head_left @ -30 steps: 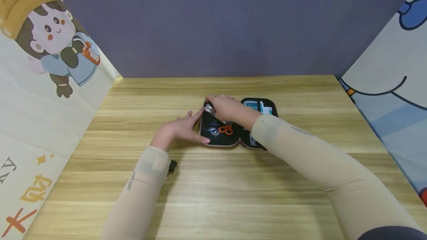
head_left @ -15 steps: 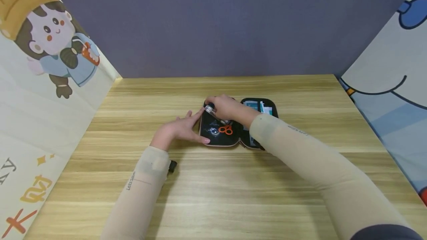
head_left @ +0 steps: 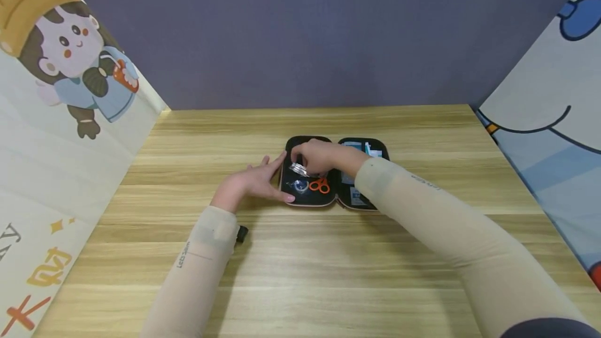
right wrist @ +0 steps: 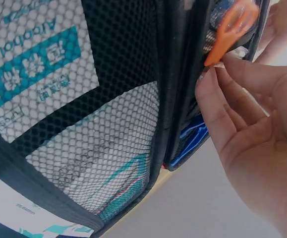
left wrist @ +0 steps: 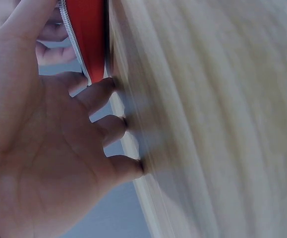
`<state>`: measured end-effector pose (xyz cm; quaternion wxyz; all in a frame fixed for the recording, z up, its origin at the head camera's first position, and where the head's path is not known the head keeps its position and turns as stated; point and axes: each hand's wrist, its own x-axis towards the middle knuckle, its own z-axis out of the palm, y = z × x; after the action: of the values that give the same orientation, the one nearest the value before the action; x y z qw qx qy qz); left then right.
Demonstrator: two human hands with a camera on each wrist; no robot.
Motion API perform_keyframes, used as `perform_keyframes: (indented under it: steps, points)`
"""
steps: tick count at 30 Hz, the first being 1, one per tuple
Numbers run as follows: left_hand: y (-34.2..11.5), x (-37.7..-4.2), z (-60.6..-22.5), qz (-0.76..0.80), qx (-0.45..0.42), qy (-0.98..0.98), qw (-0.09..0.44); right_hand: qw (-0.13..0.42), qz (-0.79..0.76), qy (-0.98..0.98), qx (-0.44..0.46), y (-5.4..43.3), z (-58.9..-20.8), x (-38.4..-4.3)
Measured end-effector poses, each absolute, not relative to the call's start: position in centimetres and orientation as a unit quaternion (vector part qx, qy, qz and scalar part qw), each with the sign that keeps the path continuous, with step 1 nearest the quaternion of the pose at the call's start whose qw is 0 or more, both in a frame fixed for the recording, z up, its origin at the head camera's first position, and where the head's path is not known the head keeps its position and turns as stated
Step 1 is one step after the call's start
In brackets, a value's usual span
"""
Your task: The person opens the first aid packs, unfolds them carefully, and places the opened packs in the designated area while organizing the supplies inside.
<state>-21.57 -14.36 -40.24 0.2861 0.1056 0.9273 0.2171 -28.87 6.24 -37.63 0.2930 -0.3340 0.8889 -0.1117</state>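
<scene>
An open black zip case [head_left: 307, 201], red on its outer side, lies spread on the wooden table. My left hand [head_left: 255, 179] is at its left side, thumb on the near left edge and index finger by the left rim, fingers spread. My right hand [head_left: 319, 156] reaches into the left half, fingers bent at a shiny silvery packet [head_left: 299, 170]; the thumb partly hides behind the hand. Orange-handled scissors [head_left: 320, 185] lie just below, beside a clear-wrapped round item [head_left: 300, 186]. In the right wrist view, thumb and fingertips close together next to the scissors [right wrist: 232, 29].
The case's right half holds an alcohol pad sachet [right wrist: 39, 49] and other packets behind black mesh [right wrist: 123, 44]. A small black object [head_left: 241, 234] sits beside the left forearm. A dark wall panel [head_left: 310, 35] rises behind the table [head_left: 328, 260].
My right hand has drawn slightly toward me, and the silvery packet has shifted the same way and turned flatter. The case's far left rim now shows. The left hand stays put.
</scene>
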Motion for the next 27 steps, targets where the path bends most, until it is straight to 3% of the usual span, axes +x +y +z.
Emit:
perform_keyframes:
  steps: [8,16,27]
  points:
    - [-14.5,-21.6,-40.3,0.221,0.104,0.925,0.292,0.29,-0.085,0.85,-0.431,5.9,-38.5,-29.4]
    - [-14.4,-21.6,-40.4,0.222,0.117,0.924,0.288,0.304,-0.083,0.851,-0.419,5.9,-37.3,-28.7]
    - [-14.4,-21.6,-40.6,0.225,0.122,0.925,0.279,0.26,-0.064,0.863,-0.428,8.4,-35.2,-29.0]
